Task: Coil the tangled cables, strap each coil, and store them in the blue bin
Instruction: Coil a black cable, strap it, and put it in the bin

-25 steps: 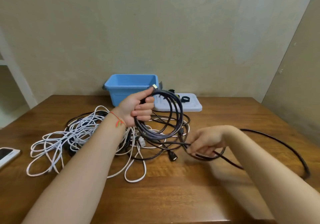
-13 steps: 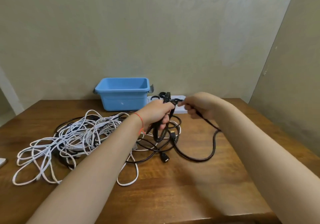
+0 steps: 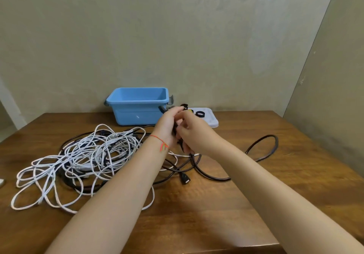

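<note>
No writing is legible; the left hand (image 3: 167, 127) and right hand (image 3: 192, 133) together clutch one black cable (image 3: 262, 145) before one blue bin (image 3: 137, 112).

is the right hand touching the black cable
Touching. The head view shows the right hand with fingers curled round the black cable, pressed close against the left hand.

Camera: one, head-worn, wide-angle.
Facing: forward and down, past both forearms toward the wall (image 3: 177, 37).
Nearness: close; hands (image 3: 177, 129) centre frame, table (image 3: 197, 214) below them.
Shared views: none.
</note>
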